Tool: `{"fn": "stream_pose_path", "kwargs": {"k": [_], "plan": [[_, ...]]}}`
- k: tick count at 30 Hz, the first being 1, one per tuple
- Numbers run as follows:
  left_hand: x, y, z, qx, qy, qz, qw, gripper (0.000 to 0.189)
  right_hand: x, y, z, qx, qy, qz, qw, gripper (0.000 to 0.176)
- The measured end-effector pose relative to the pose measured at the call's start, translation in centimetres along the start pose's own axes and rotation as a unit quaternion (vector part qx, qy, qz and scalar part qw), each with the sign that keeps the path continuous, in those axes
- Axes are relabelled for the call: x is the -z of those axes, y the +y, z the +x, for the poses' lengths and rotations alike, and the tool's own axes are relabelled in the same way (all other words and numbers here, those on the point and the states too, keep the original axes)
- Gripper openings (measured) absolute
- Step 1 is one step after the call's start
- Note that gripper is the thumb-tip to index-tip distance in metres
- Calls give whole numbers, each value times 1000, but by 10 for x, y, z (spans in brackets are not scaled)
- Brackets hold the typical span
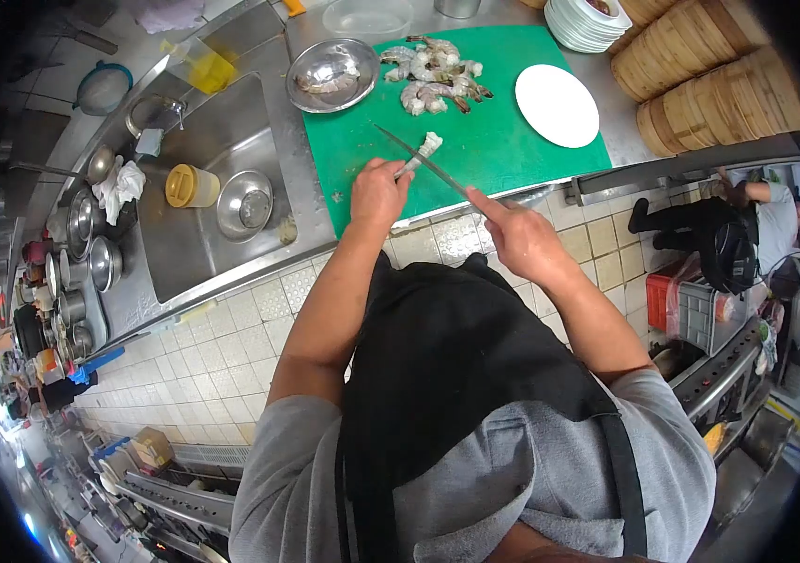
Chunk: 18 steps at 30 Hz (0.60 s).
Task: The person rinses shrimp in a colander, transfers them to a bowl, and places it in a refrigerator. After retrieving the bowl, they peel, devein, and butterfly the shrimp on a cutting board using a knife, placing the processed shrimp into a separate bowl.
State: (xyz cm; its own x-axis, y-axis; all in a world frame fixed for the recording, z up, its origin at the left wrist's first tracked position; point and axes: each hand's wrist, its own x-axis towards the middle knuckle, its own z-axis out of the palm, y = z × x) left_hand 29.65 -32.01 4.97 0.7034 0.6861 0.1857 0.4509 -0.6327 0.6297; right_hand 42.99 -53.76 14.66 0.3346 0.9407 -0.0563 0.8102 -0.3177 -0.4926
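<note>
**Shrimp under the knife, mid-board**

Left hand (377,192): closed, fingertips pinching one peeled shrimp (429,145) near the middle of the board (513,150). Right hand (522,239): wrapped shut on the knife (419,158), forefinger along the spine, blade slanted across the shrimp.

My judgement: tuck the left fingertips clear of the edge, keep the shrimp flat, and draw one shallow stroke.

Pile (433,75) at the board's far edge, bowl (332,75) at its far-left corner, plate (557,105) on its right side. I can read no writing.

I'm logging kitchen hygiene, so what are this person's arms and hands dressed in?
The left hand and right hand are bare, with no gloves or watch visible. Short grey sleeves end above the elbows; forearms uncovered. A black apron covers the shirt.
</note>
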Motion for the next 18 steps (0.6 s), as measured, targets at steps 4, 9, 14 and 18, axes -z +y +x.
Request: {"fn": "stream_pose_path", "kwargs": {"k": [4,9,14,18], "plan": [[2,2,-2,16,-18,2,1000,24,-10,4,3,-6,-15,-7,1000,55],[4,1,-5,3,1,5,1000,24,-5,0,6,2,-3,-5,1000,54],[3,2,-7,24,-10,6,1000,23,-13,5,3,-4,-12,-11,1000,54],[6,2,-5,48,-34,17,998,21,-13,2,6,-1,1,0,1000,55]]}}
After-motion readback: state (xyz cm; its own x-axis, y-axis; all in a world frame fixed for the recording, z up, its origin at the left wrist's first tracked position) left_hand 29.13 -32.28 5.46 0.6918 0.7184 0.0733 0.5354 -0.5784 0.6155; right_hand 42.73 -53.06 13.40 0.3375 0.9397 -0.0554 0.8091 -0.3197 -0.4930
